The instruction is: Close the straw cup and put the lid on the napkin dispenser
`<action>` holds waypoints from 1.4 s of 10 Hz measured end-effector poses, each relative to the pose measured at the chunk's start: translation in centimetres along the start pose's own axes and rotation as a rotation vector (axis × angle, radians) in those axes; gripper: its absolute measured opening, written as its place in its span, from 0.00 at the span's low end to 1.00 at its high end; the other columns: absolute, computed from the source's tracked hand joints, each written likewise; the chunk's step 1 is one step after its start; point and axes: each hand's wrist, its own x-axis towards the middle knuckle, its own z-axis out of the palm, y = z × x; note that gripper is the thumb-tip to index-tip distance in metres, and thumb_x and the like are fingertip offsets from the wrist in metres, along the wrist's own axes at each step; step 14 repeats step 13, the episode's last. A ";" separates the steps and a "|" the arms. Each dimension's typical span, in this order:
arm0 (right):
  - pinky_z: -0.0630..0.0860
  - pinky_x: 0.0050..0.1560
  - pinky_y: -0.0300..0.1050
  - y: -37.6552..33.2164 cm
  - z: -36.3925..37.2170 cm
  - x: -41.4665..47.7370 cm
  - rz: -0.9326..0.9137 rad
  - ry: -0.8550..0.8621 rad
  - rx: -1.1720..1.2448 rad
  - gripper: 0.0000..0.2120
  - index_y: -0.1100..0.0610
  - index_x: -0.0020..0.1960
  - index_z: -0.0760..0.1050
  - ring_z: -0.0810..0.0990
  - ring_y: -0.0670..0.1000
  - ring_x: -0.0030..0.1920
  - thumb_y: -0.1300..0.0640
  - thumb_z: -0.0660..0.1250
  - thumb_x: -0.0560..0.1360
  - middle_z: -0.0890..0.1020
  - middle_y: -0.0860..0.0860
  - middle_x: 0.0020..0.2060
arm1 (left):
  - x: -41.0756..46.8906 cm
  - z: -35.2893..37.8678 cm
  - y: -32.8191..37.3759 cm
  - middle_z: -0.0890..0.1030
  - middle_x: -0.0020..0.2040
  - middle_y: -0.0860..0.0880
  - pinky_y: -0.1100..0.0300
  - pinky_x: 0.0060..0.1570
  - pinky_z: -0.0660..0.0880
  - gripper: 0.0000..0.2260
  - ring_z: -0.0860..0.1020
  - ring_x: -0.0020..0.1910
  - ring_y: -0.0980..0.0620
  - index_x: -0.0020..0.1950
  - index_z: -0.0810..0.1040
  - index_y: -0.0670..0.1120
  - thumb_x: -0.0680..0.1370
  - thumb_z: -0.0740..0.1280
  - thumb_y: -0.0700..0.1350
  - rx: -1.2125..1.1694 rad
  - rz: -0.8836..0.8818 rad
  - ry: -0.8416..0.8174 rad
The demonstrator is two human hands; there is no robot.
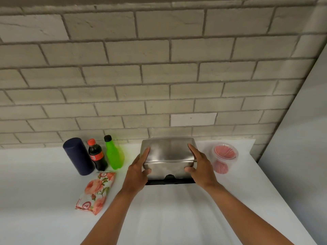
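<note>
A steel napkin dispenser (168, 169) with a black base stands on the white counter against the brick wall. Its steel lid (168, 150) sits on top of it. My left hand (139, 169) grips the lid's left end and my right hand (199, 166) grips its right end, thumbs on the front face. To the right stands a clear plastic straw cup (223, 158) full of pink straws, with a clear lid on its top.
Left of the dispenser stand a green bottle (114, 153), a cola bottle (96, 155) and a dark blue cylinder (77, 156). A floral napkin pack (96, 191) lies in front of them. A grey wall (300, 156) bounds the counter (35, 183) on the right.
</note>
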 end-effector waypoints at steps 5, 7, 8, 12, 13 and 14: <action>0.69 0.52 0.32 0.3 0.2 1.0 0.004 -0.009 -0.009 0.44 0.35 0.81 0.58 0.76 0.43 0.48 0.60 0.74 0.73 0.72 0.49 0.73 | 0.9 0.1 -0.5 0.80 0.63 0.44 0.75 0.51 0.71 0.39 0.78 0.53 0.55 0.81 0.64 0.60 0.75 0.72 0.34 0.032 0.022 0.001; 0.69 0.46 0.25 0.1 0.0 0.8 0.011 -0.026 -0.013 0.44 0.37 0.81 0.58 0.77 0.41 0.47 0.60 0.74 0.73 0.72 0.49 0.72 | 0.7 0.0 0.0 0.79 0.66 0.48 0.55 0.64 0.76 0.40 0.78 0.61 0.51 0.81 0.62 0.60 0.75 0.73 0.35 0.018 0.013 -0.003; 0.72 0.59 0.38 -0.5 -0.6 0.3 -0.006 -0.026 -0.042 0.44 0.40 0.82 0.57 0.77 0.50 0.63 0.60 0.74 0.74 0.72 0.53 0.73 | 0.4 -0.2 0.6 0.70 0.79 0.48 0.47 0.75 0.68 0.41 0.66 0.78 0.45 0.83 0.59 0.54 0.76 0.76 0.39 0.047 -0.002 -0.038; 0.75 0.64 0.47 -3.2 -3.0 -7.8 0.061 -0.057 -0.157 0.43 0.43 0.83 0.55 0.75 0.55 0.69 0.54 0.74 0.75 0.71 0.54 0.73 | -5.9 -1.7 3.9 0.55 0.85 0.47 0.57 0.76 0.59 0.45 0.55 0.83 0.49 0.84 0.52 0.57 0.76 0.76 0.53 0.135 -0.118 -0.115; 0.73 0.65 0.47 -3.5 -2.8 -10.6 0.095 -0.031 -0.140 0.42 0.42 0.83 0.57 0.74 0.56 0.71 0.52 0.75 0.75 0.71 0.55 0.74 | -7.8 -1.9 4.3 0.54 0.85 0.47 0.58 0.74 0.61 0.46 0.57 0.82 0.48 0.85 0.51 0.56 0.75 0.76 0.54 0.138 -0.123 -0.152; 0.73 0.65 0.47 -3.5 -2.8 -10.6 0.095 -0.031 -0.140 0.42 0.42 0.83 0.57 0.74 0.56 0.71 0.52 0.75 0.75 0.71 0.55 0.74 | -7.8 -1.9 4.3 0.54 0.85 0.47 0.58 0.74 0.61 0.46 0.57 0.82 0.48 0.85 0.51 0.56 0.75 0.76 0.54 0.138 -0.123 -0.152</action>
